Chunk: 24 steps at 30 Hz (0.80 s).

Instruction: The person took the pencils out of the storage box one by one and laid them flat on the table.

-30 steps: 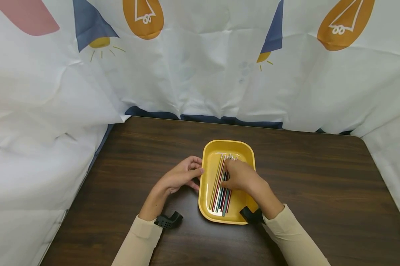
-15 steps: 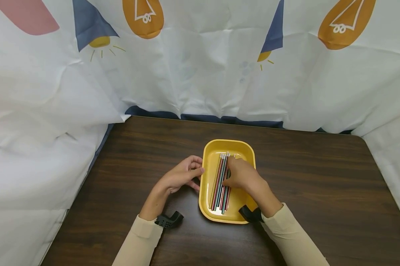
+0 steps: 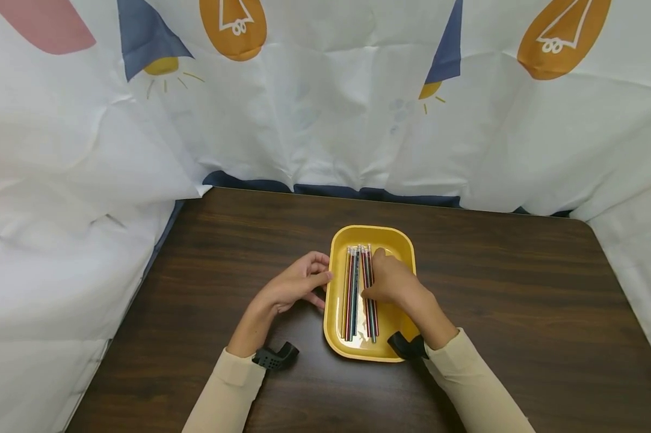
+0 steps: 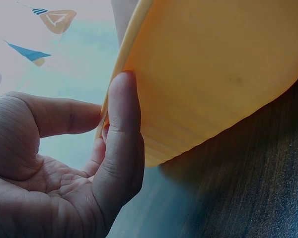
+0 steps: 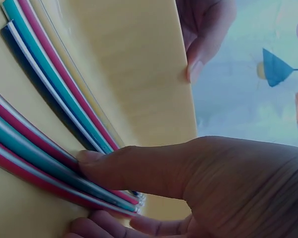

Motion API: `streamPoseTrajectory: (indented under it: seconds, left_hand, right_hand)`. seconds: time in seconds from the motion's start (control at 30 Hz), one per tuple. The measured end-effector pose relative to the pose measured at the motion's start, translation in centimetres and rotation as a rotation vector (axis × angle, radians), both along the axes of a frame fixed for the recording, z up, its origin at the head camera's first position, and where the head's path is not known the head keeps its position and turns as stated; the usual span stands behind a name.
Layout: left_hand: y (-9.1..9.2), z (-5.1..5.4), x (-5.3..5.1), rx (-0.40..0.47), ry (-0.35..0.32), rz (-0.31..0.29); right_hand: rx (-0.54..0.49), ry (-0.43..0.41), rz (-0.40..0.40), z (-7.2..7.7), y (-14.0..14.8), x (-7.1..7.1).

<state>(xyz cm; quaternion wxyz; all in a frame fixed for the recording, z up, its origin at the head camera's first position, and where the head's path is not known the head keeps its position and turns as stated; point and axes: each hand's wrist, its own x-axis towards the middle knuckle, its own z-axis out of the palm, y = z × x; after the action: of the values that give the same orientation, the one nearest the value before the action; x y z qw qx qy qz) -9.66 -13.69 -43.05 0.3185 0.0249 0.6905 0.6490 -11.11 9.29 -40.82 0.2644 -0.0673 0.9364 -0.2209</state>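
Striped rods inside a yellow tray [image 3: 387, 238], parted in two: the left bundle [image 3: 351, 294] lies free, while the right bundle [image 3: 370, 313] is not yet released — the right hand [image 3: 394, 280] holds it between thumb and fingers. The left hand [image 3: 290, 287] pinches the rim (left side). Half a second earlier, the rods formed one cluster — now a gap divides them.

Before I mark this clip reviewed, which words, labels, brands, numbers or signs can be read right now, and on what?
No readable text in any view.
Yellow tray: one faint dark mark, too blurred to read.
Pencils: no lettering shows; any print would be too small.
Curtain: printed pictures, no words or numbers visible.
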Motion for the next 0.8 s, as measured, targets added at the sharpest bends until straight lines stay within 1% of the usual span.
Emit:
streamPoseTrajectory:
  seconds: [0.27, 0.53, 0.63, 0.8]
  left_hand:
    - [-0.2, 0.0, -0.2, 0.012, 0.001, -0.016]
    - [-0.7, 0.1, -0.2, 0.019, 0.001, -0.016]
    - [-0.6, 0.0, -0.4, 0.023, 0.001, -0.020]
    - [-0.1, -0.2, -0.3, 0.026, 0.005, -0.015]
  right_hand:
    - [-0.035, -0.040, -0.033, -0.2, 0.1, -0.4]
    - [-0.098, -0.020, -0.078, -0.7, -0.3, -0.9]
    - [-0.104, -0.022, -0.100, -0.8, -0.2, -1.0]
    - [-0.139, -0.034, -0.137, -1.0, 0.3, -0.9]
